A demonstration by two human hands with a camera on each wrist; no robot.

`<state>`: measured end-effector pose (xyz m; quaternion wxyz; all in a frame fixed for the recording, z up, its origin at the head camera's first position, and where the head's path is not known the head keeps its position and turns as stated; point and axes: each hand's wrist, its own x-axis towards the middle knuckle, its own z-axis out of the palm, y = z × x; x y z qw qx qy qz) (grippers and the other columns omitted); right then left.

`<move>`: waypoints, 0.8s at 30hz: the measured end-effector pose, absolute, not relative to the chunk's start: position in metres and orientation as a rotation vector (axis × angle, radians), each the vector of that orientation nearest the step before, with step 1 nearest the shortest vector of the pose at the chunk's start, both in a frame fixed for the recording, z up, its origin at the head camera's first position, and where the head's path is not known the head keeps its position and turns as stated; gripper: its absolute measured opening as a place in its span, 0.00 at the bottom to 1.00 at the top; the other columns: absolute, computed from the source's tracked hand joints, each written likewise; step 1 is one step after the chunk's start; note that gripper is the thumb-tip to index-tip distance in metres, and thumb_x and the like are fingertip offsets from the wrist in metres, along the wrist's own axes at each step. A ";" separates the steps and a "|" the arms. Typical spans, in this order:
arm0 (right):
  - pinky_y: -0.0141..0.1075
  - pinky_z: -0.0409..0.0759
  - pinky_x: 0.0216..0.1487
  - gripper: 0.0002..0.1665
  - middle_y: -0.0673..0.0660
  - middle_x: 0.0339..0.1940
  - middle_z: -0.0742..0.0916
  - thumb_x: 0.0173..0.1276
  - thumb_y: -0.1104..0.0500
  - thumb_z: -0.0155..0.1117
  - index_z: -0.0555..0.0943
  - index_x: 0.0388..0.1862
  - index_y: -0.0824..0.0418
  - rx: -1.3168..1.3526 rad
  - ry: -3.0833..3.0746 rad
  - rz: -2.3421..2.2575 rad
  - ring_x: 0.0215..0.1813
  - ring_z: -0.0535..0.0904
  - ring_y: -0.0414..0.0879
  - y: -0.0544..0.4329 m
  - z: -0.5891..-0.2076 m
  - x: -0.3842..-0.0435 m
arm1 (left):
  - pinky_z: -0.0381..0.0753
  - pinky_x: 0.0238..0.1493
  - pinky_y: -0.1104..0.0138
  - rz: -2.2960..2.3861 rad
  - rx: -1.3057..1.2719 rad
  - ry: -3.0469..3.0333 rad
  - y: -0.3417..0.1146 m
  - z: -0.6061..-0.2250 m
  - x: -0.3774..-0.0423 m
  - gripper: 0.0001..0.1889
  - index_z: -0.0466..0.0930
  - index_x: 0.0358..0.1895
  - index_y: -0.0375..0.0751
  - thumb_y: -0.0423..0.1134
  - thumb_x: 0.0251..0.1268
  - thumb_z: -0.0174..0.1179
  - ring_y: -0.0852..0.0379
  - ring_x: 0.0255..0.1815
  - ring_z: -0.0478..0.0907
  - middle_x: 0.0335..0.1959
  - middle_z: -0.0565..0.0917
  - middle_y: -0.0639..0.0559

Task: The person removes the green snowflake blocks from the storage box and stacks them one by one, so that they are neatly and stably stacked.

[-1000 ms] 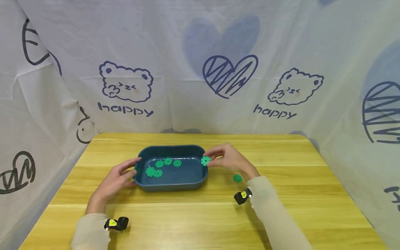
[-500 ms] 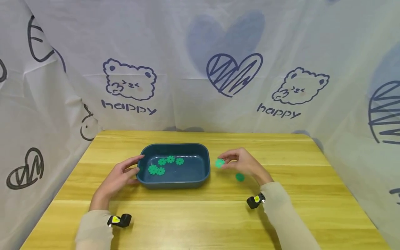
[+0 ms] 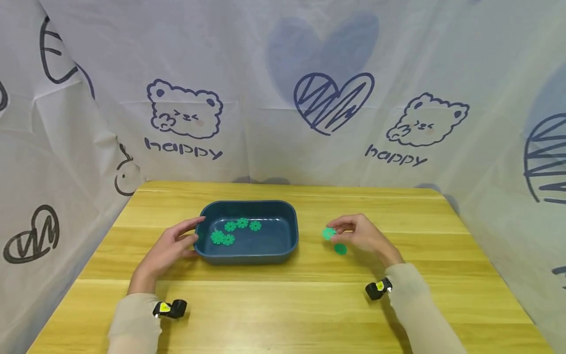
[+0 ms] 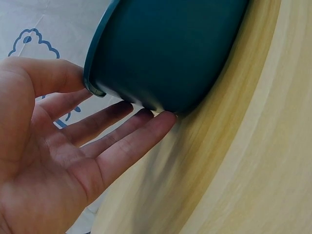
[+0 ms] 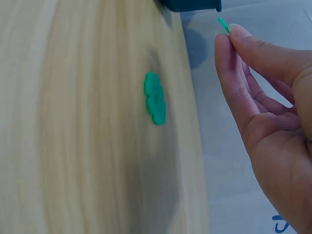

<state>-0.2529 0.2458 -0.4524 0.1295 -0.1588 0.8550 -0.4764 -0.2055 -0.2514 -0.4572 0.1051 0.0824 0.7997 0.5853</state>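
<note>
We see the person's right hand (image 3: 364,236) pinching, between thumb and finger, a thin green flower-shaped plastic-looking disc (image 3: 328,233), which is held above the pale yellow wood-grain table (image 3: 283,305), to the right of the tray and apart from it. Near this hand, a second green notched disc (image 3: 340,249) lies flat on the table. The left hand (image 3: 165,250) has its fingers extended: we see the thumb touching the rim and the fingertips resting against the outer wall of the dark blue-green rounded rectangular tray (image 3: 247,259). Inside it, toward the left, we find several similar green discs (image 3: 242,222), some overlapping.
</note>
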 end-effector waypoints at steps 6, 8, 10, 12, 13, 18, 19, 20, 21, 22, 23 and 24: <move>0.28 0.85 0.46 0.20 0.60 0.47 0.90 0.69 0.61 0.72 0.85 0.58 0.65 -0.458 2.505 -1.344 0.46 0.83 0.46 0.253 -0.455 -0.251 | 0.89 0.55 0.58 1.732 0.234 2.352 -0.251 -0.458 -0.204 0.28 0.59 0.80 0.38 0.34 0.82 0.48 0.26 0.72 0.69 0.83 0.54 0.31; 0.28 0.85 0.46 0.19 0.60 0.47 0.90 0.68 0.62 0.72 0.85 0.58 0.65 -0.436 2.507 -1.330 0.45 0.83 0.46 0.254 -0.456 -0.250 | 0.89 0.55 0.58 1.731 0.233 2.355 -0.251 -0.458 -0.204 0.28 0.59 0.80 0.38 0.34 0.82 0.48 0.26 0.72 0.70 0.83 0.54 0.31; 0.28 0.85 0.46 0.19 0.60 0.47 0.90 0.68 0.63 0.72 0.85 0.58 0.65 -0.423 2.508 -1.314 0.45 0.84 0.46 0.257 -0.457 -0.250 | 0.89 0.55 0.58 1.732 0.235 2.355 -0.251 -0.458 -0.204 0.28 0.59 0.80 0.38 0.34 0.82 0.48 0.26 0.72 0.70 0.83 0.54 0.31; 0.28 0.85 0.46 0.20 0.60 0.47 0.90 0.67 0.64 0.72 0.85 0.57 0.65 -0.409 2.508 -1.298 0.45 0.84 0.46 0.259 -0.458 -0.250 | 0.89 0.55 0.58 1.728 0.235 2.358 -0.251 -0.458 -0.204 0.28 0.59 0.81 0.39 0.34 0.82 0.48 0.27 0.72 0.70 0.83 0.54 0.31; 0.28 0.85 0.46 0.20 0.60 0.47 0.90 0.67 0.64 0.72 0.85 0.57 0.65 -0.404 2.509 -1.290 0.45 0.84 0.46 0.261 -0.459 -0.250 | 0.89 0.55 0.58 1.726 0.234 2.360 -0.251 -0.458 -0.204 0.28 0.59 0.81 0.39 0.34 0.82 0.48 0.27 0.72 0.70 0.83 0.54 0.31; 0.28 0.85 0.44 0.19 0.61 0.46 0.90 0.67 0.65 0.72 0.85 0.57 0.67 -0.408 2.514 -1.254 0.44 0.84 0.47 0.268 -0.464 -0.251 | 0.89 0.55 0.57 1.726 0.228 2.356 -0.250 -0.456 -0.205 0.28 0.59 0.81 0.39 0.34 0.82 0.48 0.27 0.72 0.70 0.83 0.54 0.31; 0.28 0.85 0.44 0.19 0.60 0.46 0.90 0.68 0.65 0.71 0.85 0.57 0.67 -0.409 2.518 -1.246 0.44 0.84 0.47 0.269 -0.465 -0.251 | 0.89 0.55 0.57 1.727 0.227 2.355 -0.250 -0.456 -0.205 0.28 0.59 0.81 0.39 0.34 0.82 0.48 0.27 0.73 0.69 0.83 0.53 0.31; 0.28 0.85 0.44 0.19 0.60 0.46 0.90 0.68 0.65 0.71 0.85 0.57 0.67 -0.412 2.518 -1.239 0.44 0.84 0.47 0.270 -0.466 -0.251 | 0.89 0.55 0.57 1.729 0.226 2.353 -0.250 -0.455 -0.205 0.28 0.59 0.81 0.39 0.34 0.82 0.48 0.27 0.73 0.69 0.83 0.53 0.31; 0.28 0.85 0.43 0.18 0.60 0.45 0.90 0.68 0.66 0.71 0.85 0.57 0.67 -0.415 2.520 -1.232 0.43 0.84 0.46 0.271 -0.467 -0.251 | 0.89 0.56 0.56 1.727 0.224 2.355 -0.250 -0.455 -0.205 0.28 0.59 0.81 0.39 0.34 0.82 0.48 0.27 0.73 0.69 0.83 0.54 0.31; 0.28 0.84 0.42 0.18 0.59 0.44 0.90 0.69 0.66 0.70 0.85 0.57 0.67 -0.414 2.520 -1.225 0.43 0.84 0.46 0.272 -0.467 -0.251 | 0.89 0.55 0.57 1.724 0.221 2.356 -0.249 -0.454 -0.205 0.28 0.59 0.80 0.39 0.34 0.82 0.48 0.27 0.73 0.69 0.83 0.54 0.31; 0.28 0.84 0.42 0.18 0.59 0.44 0.90 0.69 0.66 0.70 0.85 0.57 0.67 -0.413 2.519 -1.220 0.43 0.83 0.47 0.273 -0.468 -0.251 | 0.89 0.55 0.57 1.720 0.226 2.357 -0.249 -0.454 -0.205 0.28 0.59 0.81 0.38 0.34 0.82 0.48 0.27 0.73 0.69 0.83 0.54 0.31; 0.29 0.84 0.41 0.18 0.59 0.44 0.90 0.69 0.66 0.70 0.85 0.57 0.67 -0.414 2.518 -1.214 0.43 0.83 0.47 0.274 -0.468 -0.251 | 0.89 0.55 0.57 1.720 0.225 2.355 -0.249 -0.453 -0.206 0.28 0.59 0.80 0.38 0.34 0.82 0.48 0.27 0.73 0.69 0.83 0.54 0.31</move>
